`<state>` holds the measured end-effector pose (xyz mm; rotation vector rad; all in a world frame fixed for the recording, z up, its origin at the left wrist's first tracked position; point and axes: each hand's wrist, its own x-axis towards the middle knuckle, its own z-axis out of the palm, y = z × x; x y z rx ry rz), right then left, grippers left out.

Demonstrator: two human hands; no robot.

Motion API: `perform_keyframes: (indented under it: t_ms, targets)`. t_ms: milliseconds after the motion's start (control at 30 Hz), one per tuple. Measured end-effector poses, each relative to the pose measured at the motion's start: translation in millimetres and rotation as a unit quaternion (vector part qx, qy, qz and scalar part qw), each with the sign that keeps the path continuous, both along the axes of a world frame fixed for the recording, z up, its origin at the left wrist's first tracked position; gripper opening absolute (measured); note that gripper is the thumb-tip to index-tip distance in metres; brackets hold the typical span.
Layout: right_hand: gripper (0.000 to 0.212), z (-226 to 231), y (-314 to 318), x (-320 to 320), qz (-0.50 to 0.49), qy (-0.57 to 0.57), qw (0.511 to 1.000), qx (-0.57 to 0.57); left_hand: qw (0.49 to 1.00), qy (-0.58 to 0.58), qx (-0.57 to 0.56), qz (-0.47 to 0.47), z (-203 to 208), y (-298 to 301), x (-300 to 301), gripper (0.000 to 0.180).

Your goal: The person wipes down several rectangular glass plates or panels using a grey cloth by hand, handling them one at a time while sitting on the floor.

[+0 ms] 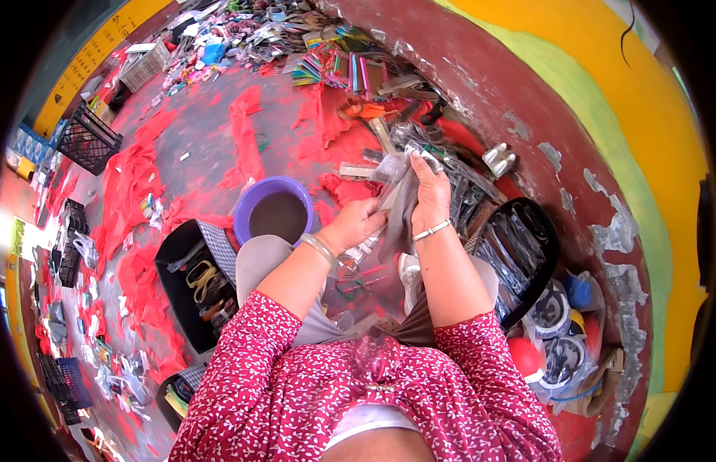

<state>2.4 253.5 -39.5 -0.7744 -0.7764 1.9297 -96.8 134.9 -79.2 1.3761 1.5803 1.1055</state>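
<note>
In front of my knees, both hands hold a grey-brown cloth (402,219) that hangs down between them. My right hand (431,192) is closed round its upper part, thumb pointing up. Clear plastic shows at the thumb; whether a small item is inside the cloth I cannot tell. My left hand (359,225) is lower and to the left, fingers pinched on the cloth's edge. A purple basin (242,219) of murky brownish water stands just left of my left hand. Beyond my right hand lies a heap of long, thin plastic-wrapped pieces (470,185).
A black bin (173,308) with loose items stands left of my knees. Another black bin (544,269) holds plastic-wrapped pieces at the right. Behind it is a clear bag (562,339) of balls and round things. A peeling wall (520,92) curves along the right. Red sheeting (135,208) litters the floor.
</note>
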Motion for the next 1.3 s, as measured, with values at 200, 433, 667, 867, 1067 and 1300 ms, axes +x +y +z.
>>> perform_keyframes:
  t_ms: [200,433,667,867,1067,1300]
  targets:
    - [0.017,8.2,22.3,13.4,-0.021,0.086,0.994,-0.060,0.998,0.035,-0.018,-0.044,14.6,-5.9,1.3,0.031]
    - [0.047,5.4,48.1,23.8,-0.056,0.025,0.992,-0.114,0.996,-0.081,0.026,0.003,-2.3,-8.4,0.9,0.027]
    - [0.066,-13.5,60.5,39.7,0.018,0.041,0.976,-0.212,0.859,-0.485,0.030,0.161,13.4,-0.4,-13.5,0.019]
    - [0.038,13.7,41.1,34.1,0.140,0.059,0.988,-0.011,0.837,-0.515,0.040,0.180,11.1,-4.2,-20.6,0.021]
    - [0.028,13.4,24.0,22.6,0.227,-0.054,0.971,0.044,0.822,-0.555,0.052,0.120,25.4,-8.1,-28.5,0.024]
    - [0.024,14.2,12.1,18.8,0.270,-0.091,0.945,0.162,0.858,-0.507,0.004,0.079,26.6,-9.9,-20.2,0.029]
